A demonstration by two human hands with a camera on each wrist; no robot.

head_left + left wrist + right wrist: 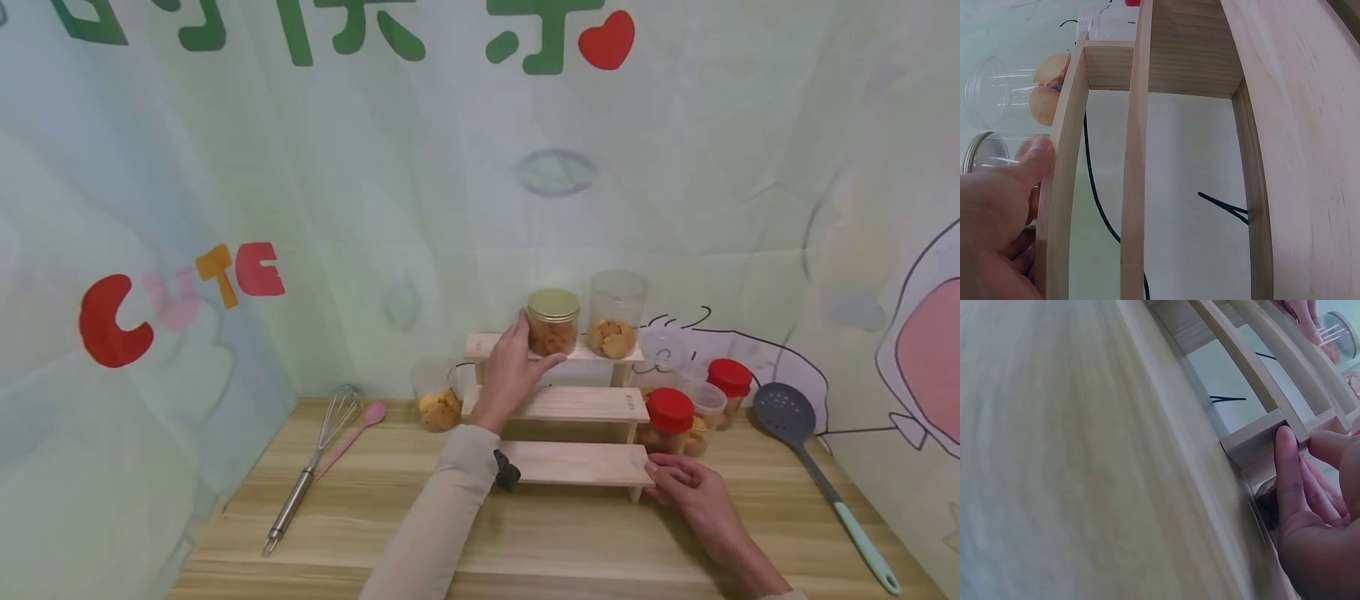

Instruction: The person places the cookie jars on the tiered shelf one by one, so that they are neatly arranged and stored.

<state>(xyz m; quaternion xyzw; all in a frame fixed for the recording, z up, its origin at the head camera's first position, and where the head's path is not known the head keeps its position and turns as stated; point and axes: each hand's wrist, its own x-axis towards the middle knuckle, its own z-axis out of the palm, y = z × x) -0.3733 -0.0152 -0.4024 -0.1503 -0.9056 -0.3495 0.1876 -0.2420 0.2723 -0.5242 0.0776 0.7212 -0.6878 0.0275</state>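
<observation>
A light wooden three-step shelf [577,403] stands against the patterned backdrop. On its top step sits a clear cookie jar with a gold lid [553,307], and my left hand [512,371] grips it from the left, thumb across its front. In the left wrist view that thumb [1035,159] lies against the jar near the step's edge. Right of it stands a clear jar of cookies [613,321] with no lid visible. My right hand [697,500] pinches the right end of the lowest step; the right wrist view shows its fingers [1288,465] at the wooden corner.
Red-lidded jars [670,410] and a clear container [707,404] crowd the shelf's right side. Another cookie jar [437,400] stands left. A whisk [311,467] and pink spoon [360,429] lie left, a slotted ladle [795,425] right. Something small and black [507,471] is by the lowest step.
</observation>
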